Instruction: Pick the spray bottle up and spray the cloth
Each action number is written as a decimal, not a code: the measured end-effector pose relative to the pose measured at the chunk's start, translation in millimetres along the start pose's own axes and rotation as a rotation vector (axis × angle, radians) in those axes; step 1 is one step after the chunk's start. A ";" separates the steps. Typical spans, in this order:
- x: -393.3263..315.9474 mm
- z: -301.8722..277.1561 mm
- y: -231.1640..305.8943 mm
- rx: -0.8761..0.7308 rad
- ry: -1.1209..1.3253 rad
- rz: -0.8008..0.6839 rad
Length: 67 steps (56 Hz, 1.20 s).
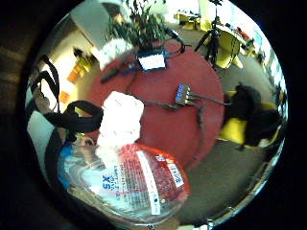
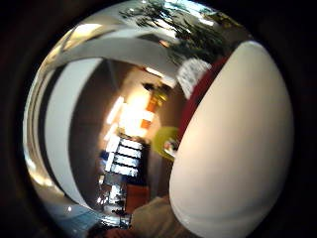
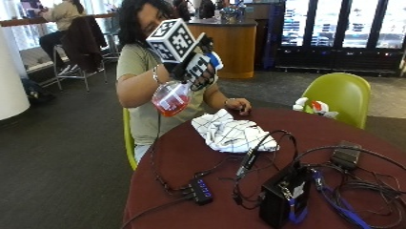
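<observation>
The round dark red table [image 3: 190, 157] spreads out well below my fingers, with my chest behind its far edge. My right forearm is raised steeply from a bent elbow, so my gloved right hand [image 3: 198, 67] sits up at shoulder height, off the table's edge on my side rather than over its middle. My fingers [image 3: 204, 71] are curled round the neck of the spray bottle [image 3: 171, 98], which I hold clear of the table; its rounded clear body with red liquid hangs tilted below my fingers, close against my palm, and its label [image 1: 148, 179] fills much of the little finger side palm view. Which way the nozzle points I cannot tell. The white cloth [image 3: 229, 132] with its dark grid lines lies crumpled on the table, below my fingers and further in over the table, apart from the bottle. My bare left hand [image 3: 238, 106] rests on the table edge just beside the cloth, lower than my gripping fingers. Further from my fingers, past the cloth, lie a black box [image 3: 283, 196], a small hub with blue lights [image 3: 202, 190] and a tangle of cables [image 3: 336, 183]. A yellow-green chair [image 3: 339, 95] stands at the table's side, well away from my fingers.
</observation>
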<state>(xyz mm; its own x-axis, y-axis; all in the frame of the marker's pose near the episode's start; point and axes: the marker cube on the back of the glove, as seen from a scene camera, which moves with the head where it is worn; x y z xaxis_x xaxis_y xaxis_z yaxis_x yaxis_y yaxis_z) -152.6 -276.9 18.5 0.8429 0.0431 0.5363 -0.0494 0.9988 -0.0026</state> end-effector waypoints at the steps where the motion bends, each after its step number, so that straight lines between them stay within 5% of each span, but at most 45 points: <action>1: -2.5 1.4 -0.4 -0.055 0.028 0.008; 18: -30.4 55.9 -9.9 -0.603 0.415 0.103; 39: -10.6 161.9 -9.8 -0.941 0.691 0.185; 54: -2.5 199.1 -15.4 -1.012 0.764 0.206; 67: -73.6 164.0 -35.9 -0.839 0.484 -0.023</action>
<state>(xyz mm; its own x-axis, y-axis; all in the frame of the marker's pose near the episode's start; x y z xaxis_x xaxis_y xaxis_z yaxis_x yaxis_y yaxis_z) -300.7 -320.0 117.6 0.9775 -0.1589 0.1388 0.2104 0.6836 -0.6989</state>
